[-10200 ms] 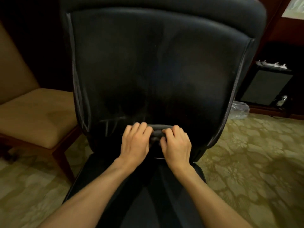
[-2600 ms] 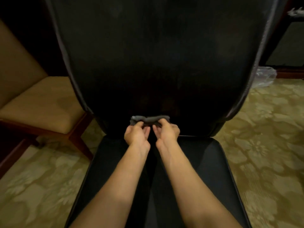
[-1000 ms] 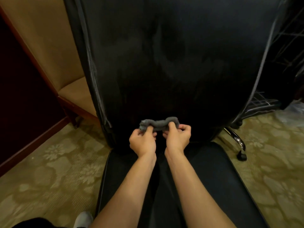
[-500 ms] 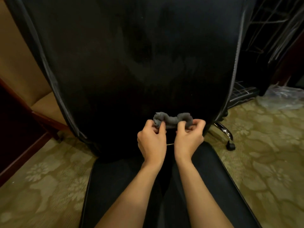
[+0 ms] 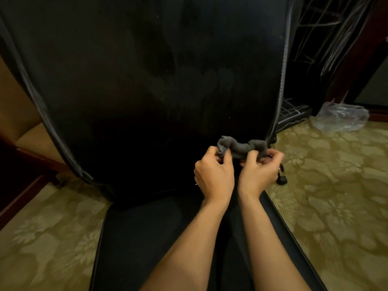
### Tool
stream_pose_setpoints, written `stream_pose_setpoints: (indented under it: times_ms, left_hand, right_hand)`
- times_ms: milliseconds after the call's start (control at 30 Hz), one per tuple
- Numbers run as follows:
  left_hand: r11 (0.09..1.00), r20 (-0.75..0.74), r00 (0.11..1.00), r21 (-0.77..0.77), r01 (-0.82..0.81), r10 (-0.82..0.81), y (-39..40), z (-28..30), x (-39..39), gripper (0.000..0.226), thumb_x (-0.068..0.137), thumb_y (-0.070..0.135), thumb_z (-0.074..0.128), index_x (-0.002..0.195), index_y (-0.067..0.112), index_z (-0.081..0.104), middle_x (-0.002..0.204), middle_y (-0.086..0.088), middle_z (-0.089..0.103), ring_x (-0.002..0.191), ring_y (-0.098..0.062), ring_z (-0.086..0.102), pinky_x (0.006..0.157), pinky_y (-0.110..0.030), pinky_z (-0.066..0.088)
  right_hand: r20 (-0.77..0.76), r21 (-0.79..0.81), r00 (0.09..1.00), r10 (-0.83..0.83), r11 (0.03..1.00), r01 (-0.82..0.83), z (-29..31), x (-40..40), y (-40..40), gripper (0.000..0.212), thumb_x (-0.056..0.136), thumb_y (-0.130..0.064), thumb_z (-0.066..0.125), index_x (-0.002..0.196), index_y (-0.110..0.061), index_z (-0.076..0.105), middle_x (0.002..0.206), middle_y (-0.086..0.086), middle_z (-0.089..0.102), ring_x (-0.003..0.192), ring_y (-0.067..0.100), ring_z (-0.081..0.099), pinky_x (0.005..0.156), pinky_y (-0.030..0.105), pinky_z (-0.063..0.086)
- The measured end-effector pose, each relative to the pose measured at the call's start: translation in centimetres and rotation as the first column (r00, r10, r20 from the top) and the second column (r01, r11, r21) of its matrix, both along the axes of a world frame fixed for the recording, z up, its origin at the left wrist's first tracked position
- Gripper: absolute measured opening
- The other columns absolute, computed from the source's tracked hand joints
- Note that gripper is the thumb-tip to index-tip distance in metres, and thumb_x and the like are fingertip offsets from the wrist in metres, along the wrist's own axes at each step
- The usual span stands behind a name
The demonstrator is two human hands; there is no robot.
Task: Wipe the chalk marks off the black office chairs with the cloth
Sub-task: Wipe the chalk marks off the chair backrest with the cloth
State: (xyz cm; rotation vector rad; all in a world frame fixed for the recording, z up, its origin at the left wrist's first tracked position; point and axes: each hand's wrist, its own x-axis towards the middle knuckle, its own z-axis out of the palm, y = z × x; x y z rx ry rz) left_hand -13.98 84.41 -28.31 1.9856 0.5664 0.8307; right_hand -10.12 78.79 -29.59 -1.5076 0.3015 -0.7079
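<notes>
Both hands on the bunched grey cloth (image 5: 241,148): left hand (image 5: 214,175) pinches its left end, right hand (image 5: 259,171) its right end, just in front of the black office chair backrest (image 5: 147,80). Refold w/ a clean face out, then press flat & wipe.

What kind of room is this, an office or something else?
Probably a hotel or meeting room, not a plain office: patterned floral carpet, dark wood trim, a tan upholstered chair beside the black office chair.
</notes>
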Motion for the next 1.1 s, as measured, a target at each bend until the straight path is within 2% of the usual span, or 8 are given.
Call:
stream_pose_setpoints:
  times_ms: [100, 167, 400, 500, 600, 733, 933, 1100]
  left_hand:
    - [0.997, -0.156, 0.985, 0.032, -0.068, 0.073, 2.5, -2.5, -1.2, 0.024, 0.088, 0.044, 0.064, 0.083, 0.021, 0.060, 0.069, 0.003, 0.067, 0.070, -0.023, 0.068, 0.064, -0.042, 0.057]
    - [0.995, -0.144, 0.985, 0.001, -0.096, 0.095, 4.0, -3.0, -2.5, 0.022, 0.088, 0.038, 0.067, 0.079, 0.020, 0.060, 0.065, 0.004, 0.065, 0.066, -0.021, 0.067, 0.063, -0.042, 0.057]
    - [0.980, 0.231, 0.954, -0.093, -0.174, 0.192, 7.8, 4.6, -4.3, 0.027, 0.087, 0.031, 0.070, 0.067, 0.019, 0.056, 0.058, 0.006, 0.062, 0.056, -0.010, 0.063, 0.058, -0.034, 0.054]
    - [0.959, 0.288, 0.915, -0.119, -0.259, 0.283, 10.4, 5.8, -5.6, 0.028, 0.089, 0.027, 0.070, 0.066, 0.018, 0.055, 0.057, 0.006, 0.061, 0.054, -0.007, 0.061, 0.057, -0.031, 0.052]
    - [0.931, 0.204, 0.914, -0.182, -0.318, 0.352, 12.6, 3.3, -8.0, 0.028, 0.088, 0.026, 0.071, 0.066, 0.016, 0.056, 0.057, 0.005, 0.062, 0.054, -0.010, 0.062, 0.058, -0.039, 0.055]
    - [0.902, 0.189, 0.895, -0.245, -0.355, 0.403, 14.0, 2.0, -10.7, 0.027, 0.088, 0.025, 0.072, 0.067, 0.018, 0.058, 0.058, 0.005, 0.064, 0.055, -0.010, 0.064, 0.058, -0.045, 0.056]
    - [0.870, 0.414, 0.766, -0.194, -0.453, 0.491, 18.4, 10.2, -12.7, 0.029, 0.086, 0.035, 0.071, 0.066, 0.017, 0.059, 0.057, 0.007, 0.065, 0.054, -0.007, 0.064, 0.058, -0.031, 0.053]
    - [0.823, 0.217, 0.798, -0.054, -0.566, 0.563, 20.2, 12.0, -15.5, 0.038, 0.081, 0.038, 0.070, 0.056, 0.024, 0.046, 0.050, 0.009, 0.052, 0.053, -0.013, 0.053, 0.056, -0.030, 0.035]
  right_hand:
    - [-0.174, -0.018, 0.978, 0.118, 0.992, -0.123, -1.8, -1.4, 1.6, 0.023, 0.085, -0.012, 0.062, 0.087, -0.027, 0.044, 0.065, -0.002, 0.057, 0.061, 0.029, 0.066, 0.067, 0.053, 0.055]
    - [-0.195, -0.030, 0.964, 0.179, 0.982, -0.188, -2.0, -2.8, 2.9, 0.024, 0.085, -0.013, 0.063, 0.088, -0.026, 0.043, 0.063, -0.002, 0.058, 0.061, 0.027, 0.066, 0.069, 0.053, 0.055]
    - [0.139, 0.046, 0.957, 0.256, 0.963, -0.264, 5.9, -5.0, 7.3, 0.018, 0.092, -0.010, 0.061, 0.100, -0.017, 0.045, 0.071, 0.002, 0.063, 0.059, 0.017, 0.068, 0.057, 0.038, 0.058]
    - [0.193, -0.077, 0.912, 0.363, 0.932, -0.355, 7.5, -5.5, 10.0, 0.017, 0.094, -0.013, 0.059, 0.102, -0.019, 0.046, 0.078, 0.007, 0.066, 0.059, 0.016, 0.069, 0.052, 0.032, 0.057]
    - [0.094, -0.210, 0.902, 0.422, 0.894, -0.396, 5.3, -7.1, 12.6, 0.019, 0.091, -0.014, 0.058, 0.100, -0.025, 0.045, 0.067, -0.006, 0.059, 0.054, 0.010, 0.065, 0.053, 0.044, 0.057]
    - [0.019, -0.194, 0.857, 0.514, 0.843, -0.502, 3.8, -9.8, 14.1, 0.020, 0.092, -0.013, 0.058, 0.099, -0.025, 0.043, 0.070, -0.004, 0.061, 0.059, 0.009, 0.065, 0.056, 0.046, 0.058]
    - [0.270, -0.335, 0.757, 0.596, 0.795, -0.506, 13.0, -11.0, 17.7, 0.017, 0.094, -0.018, 0.058, 0.102, -0.026, 0.044, 0.069, -0.003, 0.064, 0.056, 0.010, 0.067, 0.056, 0.042, 0.057]
    - [0.244, -0.576, 0.764, 0.598, 0.723, -0.382, 13.6, -12.0, 20.2, 0.017, 0.095, -0.026, 0.053, 0.110, -0.027, 0.047, 0.084, -0.001, 0.069, 0.070, 0.025, 0.067, 0.062, 0.045, 0.054]
